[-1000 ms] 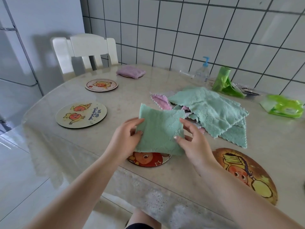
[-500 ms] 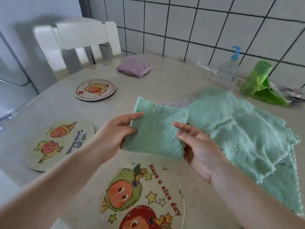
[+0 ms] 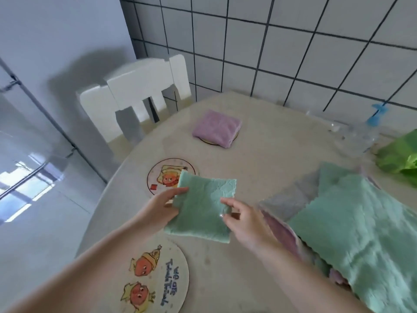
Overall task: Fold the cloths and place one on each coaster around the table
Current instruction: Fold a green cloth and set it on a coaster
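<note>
Two hands hold one folded green cloth above the counter: left hand pinches its left edge over a coaster, right hand grips its right side. Unfolded cloths lie right.

Bright daylight glares off the floor at left; the chair shadows the wall; wide-angle edges bend, everything softly blurred
</note>
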Demonstrator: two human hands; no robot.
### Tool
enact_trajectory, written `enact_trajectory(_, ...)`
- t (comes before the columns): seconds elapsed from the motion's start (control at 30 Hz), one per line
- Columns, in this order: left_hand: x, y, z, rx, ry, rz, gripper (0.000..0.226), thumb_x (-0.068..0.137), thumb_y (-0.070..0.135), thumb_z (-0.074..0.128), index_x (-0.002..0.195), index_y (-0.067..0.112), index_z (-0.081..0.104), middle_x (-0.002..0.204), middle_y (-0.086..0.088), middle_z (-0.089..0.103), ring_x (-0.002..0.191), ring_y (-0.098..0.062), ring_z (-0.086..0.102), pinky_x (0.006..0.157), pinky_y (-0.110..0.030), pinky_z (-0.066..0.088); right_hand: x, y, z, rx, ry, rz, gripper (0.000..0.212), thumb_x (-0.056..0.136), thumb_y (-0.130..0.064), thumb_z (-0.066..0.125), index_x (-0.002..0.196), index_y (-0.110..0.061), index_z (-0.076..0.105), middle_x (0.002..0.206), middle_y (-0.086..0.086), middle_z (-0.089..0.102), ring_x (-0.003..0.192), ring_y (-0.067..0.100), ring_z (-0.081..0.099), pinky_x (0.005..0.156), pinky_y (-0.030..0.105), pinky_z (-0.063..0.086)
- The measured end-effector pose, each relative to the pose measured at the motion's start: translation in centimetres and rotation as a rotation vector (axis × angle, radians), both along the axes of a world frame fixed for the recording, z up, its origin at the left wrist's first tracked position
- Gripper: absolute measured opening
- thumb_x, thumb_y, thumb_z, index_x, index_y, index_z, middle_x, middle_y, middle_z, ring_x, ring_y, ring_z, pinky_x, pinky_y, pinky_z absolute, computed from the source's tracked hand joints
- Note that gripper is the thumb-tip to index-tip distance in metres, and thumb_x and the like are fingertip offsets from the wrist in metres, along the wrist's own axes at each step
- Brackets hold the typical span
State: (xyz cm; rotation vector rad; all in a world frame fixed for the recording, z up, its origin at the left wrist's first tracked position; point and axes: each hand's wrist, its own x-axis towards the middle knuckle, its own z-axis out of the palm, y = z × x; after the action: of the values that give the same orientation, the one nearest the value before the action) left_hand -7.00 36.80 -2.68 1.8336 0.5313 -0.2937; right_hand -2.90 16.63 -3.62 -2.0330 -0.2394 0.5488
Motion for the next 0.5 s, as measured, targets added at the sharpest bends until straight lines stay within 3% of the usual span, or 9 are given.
enact_trajectory(0.1,2.3,3.8,0.2,0.05,0.037,0.0,0.064,0.079,-0.014,0.035,0.111,0.037,0.054,0.103,0.008,0.06,0.086,-0.01,0.063,0.07,-0.028,0.057,1.4,4.0,-0.4,-0.015,0.065,-0.01,0.042,0.086,-0.008,0.061,0.127,-0.015,0.054,0.132,0.003,0.052,0.114,0.018,0.055,0.102,0.027,0.04)
enact_trajectory(0.17,3.8,6.3,0.0,0.055,0.04,-0.026,0.065,0.076,-0.015,0.036,0.105,0.039,0.056,0.105,-0.007,0.064,0.083,-0.023,0.064,0.073,-0.039,0.053,2.1,6.3,-0.6,-0.026,0.109,-0.013,0.045,0.086,-0.006,0.06,0.13,-0.012,0.051,0.131,0.001,0.05,0.111,0.018,0.056,0.1,0.026,0.041)
enact_trajectory(0.23,5.1,8.4,-0.5,0.087,0.038,-0.067,0.061,0.073,-0.009,0.041,0.104,0.042,0.057,0.104,-0.013,0.064,0.079,-0.026,0.06,0.066,-0.037,0.048,3.0,8.1,-1.0,-0.045,0.123,-0.009,0.047,0.086,-0.006,0.059,0.132,-0.011,0.049,0.128,0.0,0.05,0.107,0.015,0.056,0.094,0.018,0.039)
enact_trajectory(0.37,7.2,11.5,-1.6,0.238,0.065,-0.164,0.063,0.076,-0.007,0.043,0.123,0.034,0.052,0.112,-0.008,0.056,0.076,-0.017,0.053,0.05,-0.016,0.039,4.7,11.0,-1.8,-0.077,0.126,-0.006,0.048,0.087,-0.01,0.059,0.134,-0.012,0.047,0.133,0.003,0.049,0.113,0.016,0.055,0.099,0.024,0.041)
enact_trajectory(0.5,8.8,12.8,-2.1,0.311,0.036,-0.243,0.062,0.078,-0.01,0.043,0.128,0.026,0.05,0.122,-0.015,0.05,0.082,-0.018,0.049,0.053,-0.012,0.04,5.7,12.4,-2.5,-0.099,0.127,-0.023,0.05,0.085,-0.009,0.06,0.134,-0.012,0.048,0.134,0.004,0.049,0.115,0.018,0.054,0.1,0.027,0.041)
